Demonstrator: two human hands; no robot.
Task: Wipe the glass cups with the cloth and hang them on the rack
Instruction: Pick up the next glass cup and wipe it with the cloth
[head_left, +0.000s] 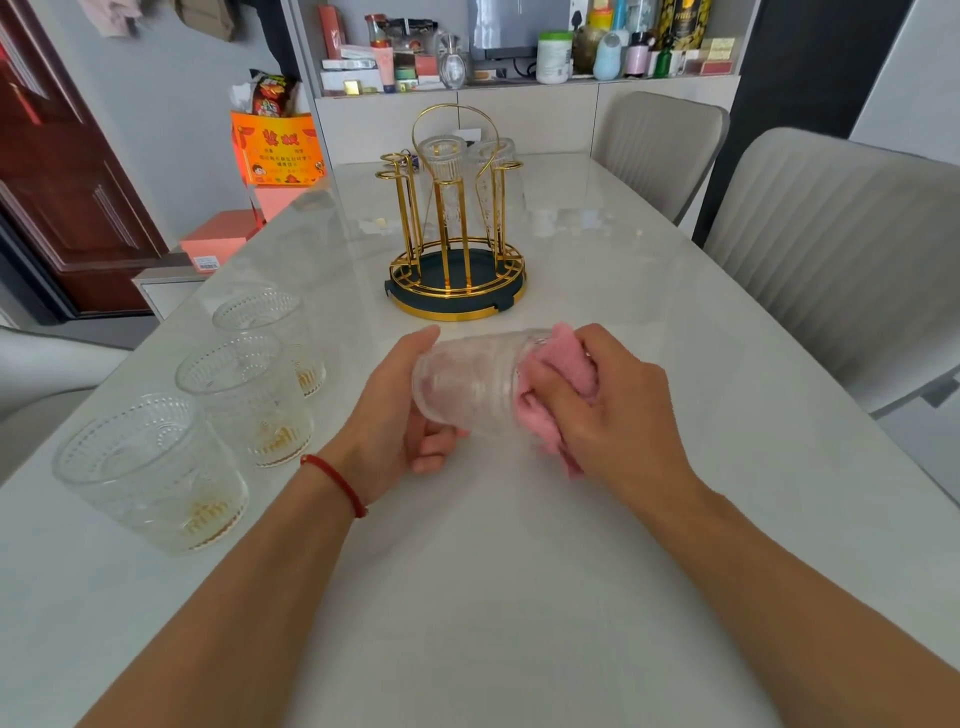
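While the left hand (402, 410) grips a ribbed clear glass cup (470, 382) sideways above the white table (519, 597), the right hand (608, 405) clamps a pink cloth (569, 364) into its mouth: wiping step. Next, probably invert it onto a free peg of the gold wire rack (457, 228).

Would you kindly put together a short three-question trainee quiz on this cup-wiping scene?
1. How many glass cups stand upright on the table, waiting at the person's left?
2. True or false: the right hand presses the pink cloth at the mouth of the held cup.
3. Which hand steadies the held cup's base: A) left hand B) right hand?

Key: 1. Three; two more cups hang inverted on the gold rack. 2. True. 3. A.
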